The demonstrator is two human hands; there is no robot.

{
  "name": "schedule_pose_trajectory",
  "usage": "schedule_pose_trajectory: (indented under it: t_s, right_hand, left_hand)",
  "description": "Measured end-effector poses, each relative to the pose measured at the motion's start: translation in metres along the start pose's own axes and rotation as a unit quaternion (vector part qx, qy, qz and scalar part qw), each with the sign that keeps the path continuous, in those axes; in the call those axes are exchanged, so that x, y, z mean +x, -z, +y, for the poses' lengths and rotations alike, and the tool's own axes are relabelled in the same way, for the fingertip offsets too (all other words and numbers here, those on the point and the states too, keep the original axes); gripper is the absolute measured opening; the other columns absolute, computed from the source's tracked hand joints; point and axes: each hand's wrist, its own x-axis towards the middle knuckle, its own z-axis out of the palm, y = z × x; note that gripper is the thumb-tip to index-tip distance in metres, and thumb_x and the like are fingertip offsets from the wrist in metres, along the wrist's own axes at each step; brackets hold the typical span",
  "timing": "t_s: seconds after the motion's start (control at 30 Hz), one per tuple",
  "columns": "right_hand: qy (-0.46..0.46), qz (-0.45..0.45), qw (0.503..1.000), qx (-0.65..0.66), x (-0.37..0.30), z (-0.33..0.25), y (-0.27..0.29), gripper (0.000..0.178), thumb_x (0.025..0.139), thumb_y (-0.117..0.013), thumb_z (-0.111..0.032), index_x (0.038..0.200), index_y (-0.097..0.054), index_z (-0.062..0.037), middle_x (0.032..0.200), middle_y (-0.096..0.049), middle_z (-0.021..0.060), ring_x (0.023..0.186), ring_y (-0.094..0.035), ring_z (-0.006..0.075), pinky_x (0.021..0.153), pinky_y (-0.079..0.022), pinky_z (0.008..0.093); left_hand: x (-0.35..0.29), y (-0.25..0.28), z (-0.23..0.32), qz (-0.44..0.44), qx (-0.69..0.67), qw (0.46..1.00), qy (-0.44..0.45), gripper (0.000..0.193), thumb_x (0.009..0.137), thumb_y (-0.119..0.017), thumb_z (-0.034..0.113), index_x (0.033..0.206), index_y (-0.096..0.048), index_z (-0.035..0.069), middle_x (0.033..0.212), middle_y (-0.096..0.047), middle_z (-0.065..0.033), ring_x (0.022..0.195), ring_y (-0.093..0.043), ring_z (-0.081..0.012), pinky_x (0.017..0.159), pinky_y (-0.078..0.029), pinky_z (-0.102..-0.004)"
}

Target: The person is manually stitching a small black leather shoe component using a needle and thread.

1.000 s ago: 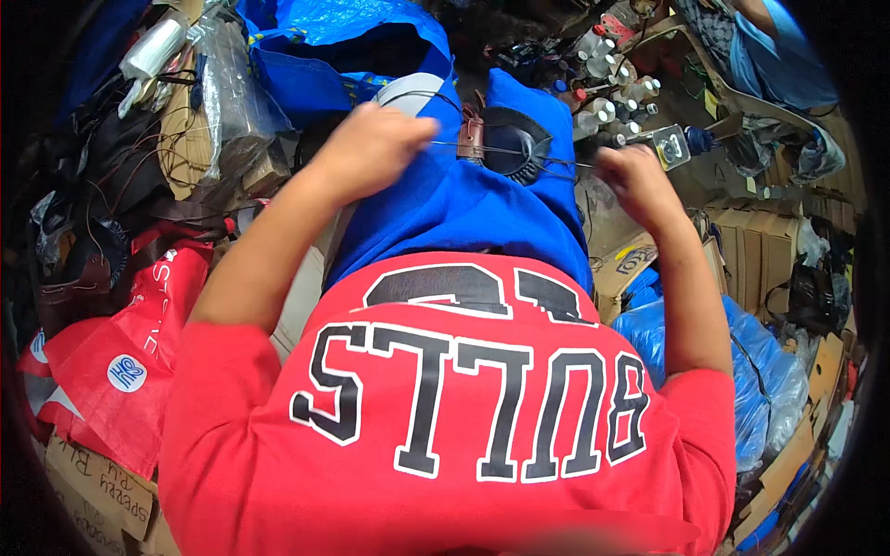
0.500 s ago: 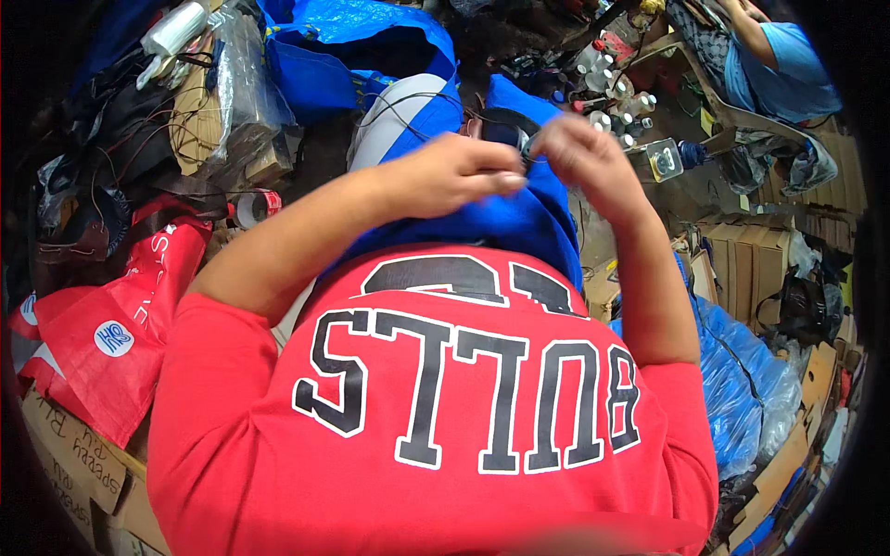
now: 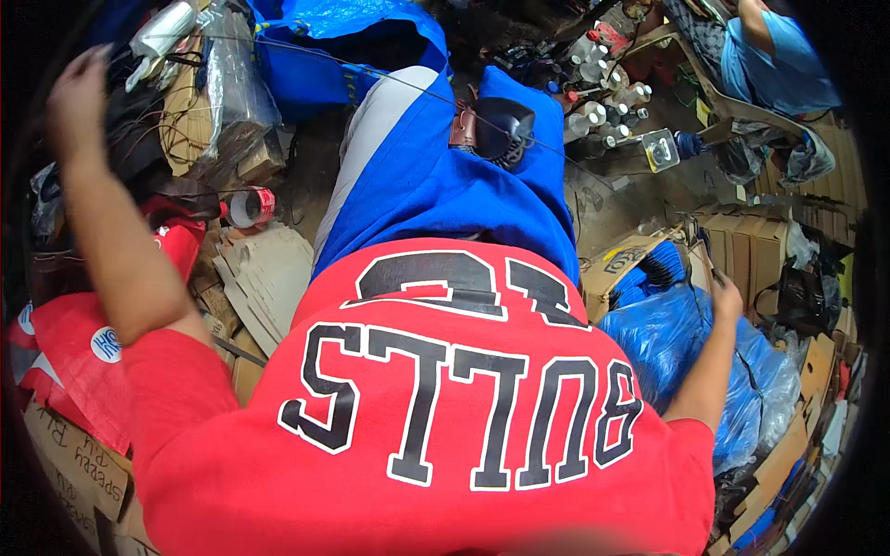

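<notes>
A dark shoe point(image 3: 505, 125) with laces rests on my blue-clad lap, between my thighs, beside a brown leather piece point(image 3: 463, 128). A thin dark thread point(image 3: 399, 80) stretches from the shoe toward the upper left, and another length slants down to the right. Far out at the left, my left hand point(image 3: 79, 104) is raised, its closed fingers in line with the thread and somewhat blurred. My right hand point(image 3: 727, 301) is out to the right above a blue plastic bag, closed round a small slim dark tool whose tip sticks up.
Several plastic bottles point(image 3: 593, 69) stand at the upper right, near another person's blue sleeve point(image 3: 783, 65). Cardboard boxes point(image 3: 742, 243) and the blue plastic bag point(image 3: 654, 343) lie to the right. At left are a red bag point(image 3: 79, 357), flat cardboard point(image 3: 269, 278) and a bottle point(image 3: 250, 207).
My hands were together over the shoe and have swung wide apart, left hand to the upper left, right hand to the lower right. The loose loops of thread are drawn out straight.
</notes>
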Motion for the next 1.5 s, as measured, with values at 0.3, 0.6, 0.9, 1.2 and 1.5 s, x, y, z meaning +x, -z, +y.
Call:
schedule_pose_trajectory:
  t_s: [0.3,0.6,0.9,1.2,1.5]
  right_hand:
    - [0.323,-0.303,0.731,0.519,-0.125,-0.344,0.022,0.028,0.088,-0.060,-0.025,0.111,-0.059,-0.0080,0.068,-0.042,-0.0081,0.059,-0.033,0.0033,0.052,-0.026,0.0197]
    - [0.249,-0.330,0.695,0.588,-0.091,-0.320,0.016,0.029,0.088,-0.059,-0.025,0.066,-0.044,-0.0132,0.060,-0.033,-0.0075,0.054,-0.030,0.0030,0.051,-0.025,0.0209]
    - [0.310,-0.231,0.802,0.455,-0.055,-0.298,0.008,0.036,0.088,-0.056,-0.013,0.123,-0.057,-0.0092,0.081,-0.050,-0.0004,0.068,-0.047,0.0081,0.065,-0.042,0.0231]
    - [0.476,-0.171,0.767,0.395,-0.086,-0.374,0.055,0.010,0.075,-0.067,0.000,0.084,-0.068,-0.0012,0.082,-0.067,0.0063,0.078,-0.062,0.0111,0.072,-0.049,0.0251]
    - [0.508,-0.195,0.749,0.378,-0.084,-0.379,0.049,0.012,0.071,-0.071,-0.001,0.082,-0.070,-0.0065,0.078,-0.059,0.0013,0.076,-0.057,0.0116,0.071,-0.046,0.0248]
  left_hand:
    - [-0.226,-0.042,0.262,-0.442,-0.444,0.744,-0.232,0.028,0.083,-0.064,0.020,0.108,-0.063,0.006,0.097,-0.065,-0.0147,0.090,-0.063,-0.0270,0.081,-0.048,-0.0323]
    - [-0.189,-0.077,0.164,-0.475,-0.443,0.759,-0.051,0.030,0.084,-0.061,0.029,0.073,-0.060,0.001,0.059,-0.050,-0.0024,0.058,-0.044,-0.0107,0.055,-0.038,-0.0292]
    - [-0.182,-0.079,0.193,-0.276,-0.392,0.868,-0.130,0.034,0.087,-0.059,0.021,0.117,-0.059,0.005,0.116,-0.060,-0.0106,0.112,-0.053,-0.0210,0.096,-0.039,-0.0314]
    - [-0.201,-0.081,0.314,-0.534,-0.462,0.637,-0.310,0.031,0.079,-0.069,0.022,0.104,-0.064,0.006,0.108,-0.060,-0.0118,0.091,-0.059,-0.0227,0.080,-0.047,-0.0332]
    - [-0.205,-0.094,0.319,-0.678,-0.504,0.508,-0.166,0.023,0.078,-0.071,0.022,0.093,-0.067,0.004,0.080,-0.063,-0.0002,0.074,-0.056,-0.0092,0.072,-0.044,-0.0232]
